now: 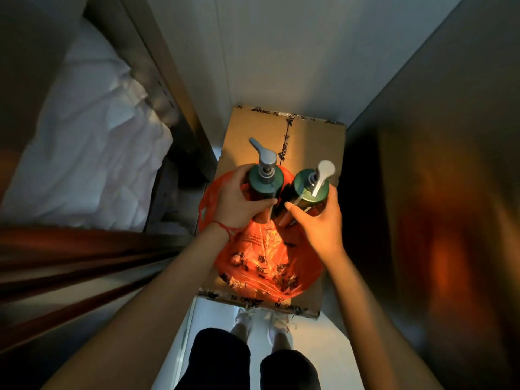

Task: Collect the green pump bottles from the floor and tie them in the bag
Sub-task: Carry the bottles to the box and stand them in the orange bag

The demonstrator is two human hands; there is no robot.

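Observation:
Two green pump bottles stand upright side by side over an orange plastic bag (267, 260). My left hand (239, 201) grips the left bottle (263, 182), which has a grey pump head. My right hand (318, 220) grips the right bottle (308, 192), whose pump is white. Both bottle bases are hidden by my hands and the bag's mouth. The bag lies spread on a brown cardboard box (315, 142), its handle loop showing at the left by my wrist.
The box fills a narrow gap between a bed frame with white bedding (92, 153) on the left and a dark cabinet side (436, 192) on the right. A white wall (281, 52) is behind. My legs and white shoes (261, 325) stand just before the box.

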